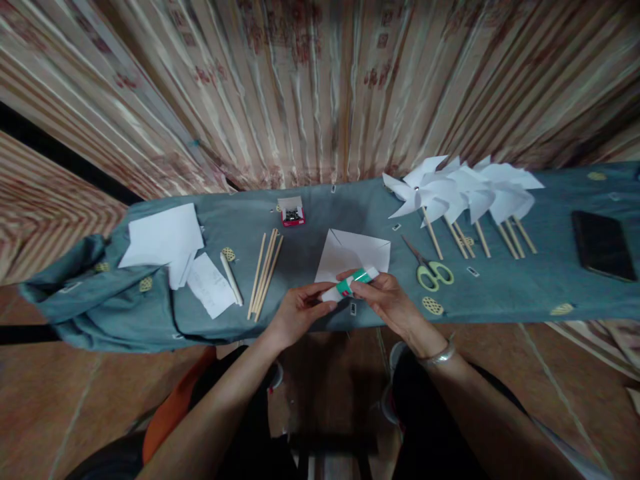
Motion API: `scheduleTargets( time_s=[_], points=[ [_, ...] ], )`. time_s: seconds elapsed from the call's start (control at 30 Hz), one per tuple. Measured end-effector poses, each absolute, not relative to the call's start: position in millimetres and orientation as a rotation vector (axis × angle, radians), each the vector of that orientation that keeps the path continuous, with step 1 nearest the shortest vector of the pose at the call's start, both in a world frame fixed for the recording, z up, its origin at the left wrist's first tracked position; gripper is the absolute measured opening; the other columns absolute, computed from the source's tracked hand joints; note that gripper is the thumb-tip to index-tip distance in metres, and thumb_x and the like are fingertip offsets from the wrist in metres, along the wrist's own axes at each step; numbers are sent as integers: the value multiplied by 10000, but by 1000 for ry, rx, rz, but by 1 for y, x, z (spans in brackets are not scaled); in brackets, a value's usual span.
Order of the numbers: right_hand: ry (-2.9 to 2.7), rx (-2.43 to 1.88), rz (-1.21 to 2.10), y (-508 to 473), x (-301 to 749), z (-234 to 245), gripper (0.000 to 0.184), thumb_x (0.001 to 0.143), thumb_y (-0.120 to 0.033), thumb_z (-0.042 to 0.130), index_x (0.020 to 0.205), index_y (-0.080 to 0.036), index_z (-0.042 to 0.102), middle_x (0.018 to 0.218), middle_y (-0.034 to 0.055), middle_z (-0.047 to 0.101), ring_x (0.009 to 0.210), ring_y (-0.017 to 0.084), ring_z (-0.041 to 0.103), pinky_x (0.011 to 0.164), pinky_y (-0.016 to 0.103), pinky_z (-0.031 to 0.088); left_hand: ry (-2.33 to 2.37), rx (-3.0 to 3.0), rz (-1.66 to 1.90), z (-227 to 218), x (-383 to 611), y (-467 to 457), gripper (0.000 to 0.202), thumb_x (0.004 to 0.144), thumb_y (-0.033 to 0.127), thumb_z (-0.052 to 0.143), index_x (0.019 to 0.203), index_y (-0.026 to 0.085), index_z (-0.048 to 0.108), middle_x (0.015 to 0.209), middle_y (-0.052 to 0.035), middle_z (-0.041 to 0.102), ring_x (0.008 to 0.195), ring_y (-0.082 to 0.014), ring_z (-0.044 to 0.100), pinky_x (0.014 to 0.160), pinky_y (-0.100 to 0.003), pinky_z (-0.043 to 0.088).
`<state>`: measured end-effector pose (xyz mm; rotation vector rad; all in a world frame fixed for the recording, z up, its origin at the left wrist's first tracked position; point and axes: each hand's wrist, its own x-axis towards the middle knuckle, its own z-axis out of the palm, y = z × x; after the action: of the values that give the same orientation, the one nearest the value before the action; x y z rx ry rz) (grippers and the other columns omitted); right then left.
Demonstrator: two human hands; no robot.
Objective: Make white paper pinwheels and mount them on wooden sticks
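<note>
A white glue stick with a green label is held between my two hands, above the near edge of the cloth-covered table. Fingers and thumb of my left hand close on its left end. My right hand grips it farther right, the thumb lying on the label. Beneath and behind it lies a white square of paper with cut or creased lines running in from its corners. Green-handled scissors rest to the right of the paper, blades pointing away from me.
Several white paper pinwheels on sticks overlap at back right, with a dark phone beyond. On the left are wooden sticks, a small red box of metal pieces, a white pen and paper sheets. A curtain hangs behind.
</note>
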<state>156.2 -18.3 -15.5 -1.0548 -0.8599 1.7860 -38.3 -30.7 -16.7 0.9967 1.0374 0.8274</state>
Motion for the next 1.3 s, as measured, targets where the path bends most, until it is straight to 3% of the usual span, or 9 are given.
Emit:
scheduleTargets(
  time_s=[0.1, 0.23, 0.4, 0.5, 0.63, 0.73, 0.83, 1.03, 1.3],
  points=[
    [-751, -1050, 1705, -8, 167, -16, 281, 644, -434, 854, 805, -217, 779, 832, 28, 752, 734, 146, 633, 683, 270, 490, 1062, 927, 850, -13, -40, -20, 432, 623, 362, 858, 981, 142, 759, 856, -61, 749, 771, -153, 665, 785, -291, 526],
    [-665, -1033, 1683, 1, 171, -20, 259, 622, -430, 869, 762, -236, 771, 844, 22, 754, 714, 144, 623, 636, 268, 485, 1050, 851, 938, -10, -34, -8, 553, 544, 289, 894, 1058, 173, 729, 1018, -68, 736, 796, -146, 678, 779, -288, 539],
    [-745, -1061, 1690, 7, 160, -21, 265, 645, -419, 858, 786, -212, 772, 829, 28, 749, 712, 137, 623, 622, 258, 473, 1096, 863, 877, -17, -22, -2, 507, 547, 354, 885, 972, 121, 736, 699, -14, 694, 624, -110, 618, 656, -243, 497],
    [-738, -1064, 1654, 14, 162, -21, 270, 648, -426, 857, 773, -207, 761, 793, 18, 744, 675, 118, 615, 593, 240, 472, 1150, 901, 861, -21, -25, 3, 499, 570, 414, 858, 947, 110, 736, 652, -10, 671, 617, -129, 618, 636, -259, 500],
    [-588, -1027, 1598, 27, 175, -24, 269, 681, -456, 834, 772, -223, 734, 729, -17, 725, 615, 85, 613, 548, 193, 494, 1268, 1139, 859, -21, -44, 15, 440, 675, 408, 775, 1017, 134, 723, 816, -54, 720, 734, -179, 665, 703, -313, 548],
    [-468, -1011, 1601, 32, 183, -29, 282, 687, -475, 827, 763, -224, 722, 648, -35, 698, 548, 71, 596, 474, 159, 477, 1433, 1626, 856, -22, -62, 27, 339, 804, 333, 657, 1094, 165, 709, 1091, -98, 701, 909, -203, 668, 857, -371, 544],
    [-384, -1020, 1694, 32, 185, -31, 331, 668, -505, 831, 782, -210, 733, 661, -20, 716, 518, 72, 587, 437, 157, 471, 1488, 2011, 802, -28, -71, 35, 337, 873, 268, 547, 1161, 157, 682, 1166, -124, 671, 1058, -245, 633, 958, -432, 509],
    [-447, -964, 1744, 30, 186, -27, 265, 620, -355, 891, 806, -226, 753, 716, -19, 739, 577, 82, 613, 556, 181, 538, 1479, 2271, 782, -40, -73, 37, 465, 914, 253, 498, 1366, 144, 506, 1341, -150, 576, 1224, -283, 547, 1042, -496, 460],
    [-502, -1041, 1675, 30, 196, -28, 259, 656, -398, 867, 800, -220, 746, 692, -28, 728, 595, 74, 627, 583, 178, 533, 1516, 2336, 727, -38, -71, 32, 501, 914, 289, 533, 1396, 178, 455, 1455, -154, 471, 1340, -317, 445, 1113, -569, 368]
  ],
)
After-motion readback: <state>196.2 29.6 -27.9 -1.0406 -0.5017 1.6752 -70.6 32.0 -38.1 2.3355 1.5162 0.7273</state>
